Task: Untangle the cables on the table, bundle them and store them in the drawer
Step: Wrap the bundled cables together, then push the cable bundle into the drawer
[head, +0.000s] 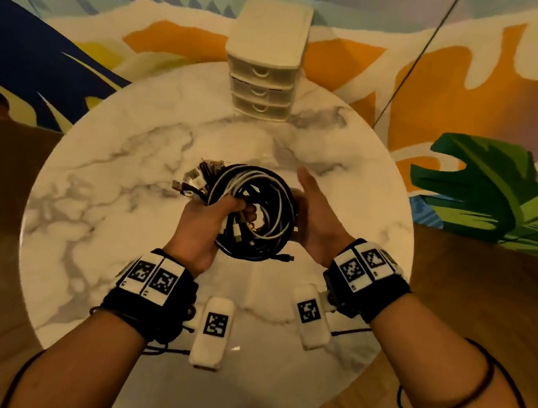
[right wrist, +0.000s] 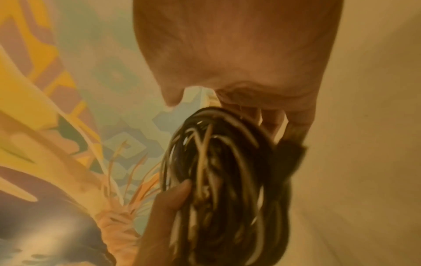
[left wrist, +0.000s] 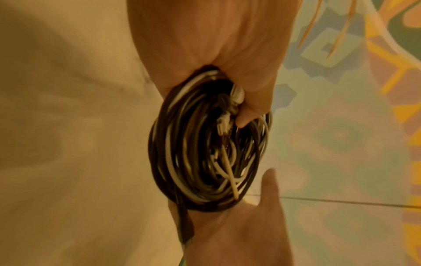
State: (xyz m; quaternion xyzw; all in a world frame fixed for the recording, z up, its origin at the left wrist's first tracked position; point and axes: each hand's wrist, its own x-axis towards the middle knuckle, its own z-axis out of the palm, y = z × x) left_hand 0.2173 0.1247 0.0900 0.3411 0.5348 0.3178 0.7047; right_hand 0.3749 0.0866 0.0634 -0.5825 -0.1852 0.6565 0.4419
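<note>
Above table [head: 95, 200], left hand [head: 204, 226] gripping cables [head: 260, 209]

Bare forearms, no sleeves. Black fabric wrist straps [head: 156, 305] bearing white rectangular black-patterned marker tiles [head: 361, 265]. White box-shaped wrist units [head: 212, 332], each marker-tagged. Thin black cords [head: 461, 397] looped along forearms.

Both my forearms reach forward over the worktop [head: 95, 200], each wrist wrapped in a black band with white coded tags. My left hand [head: 204, 226] is palm-up, its fingers [head: 238, 203] curled through the middle of the cable coil [head: 256, 209], gripping it. My right hand [head: 315, 219] stands just right of the coil, palm facing it, thumb pointing away from me; its straight fingers [right wrist: 271, 124] touch the coil's rim.
</note>
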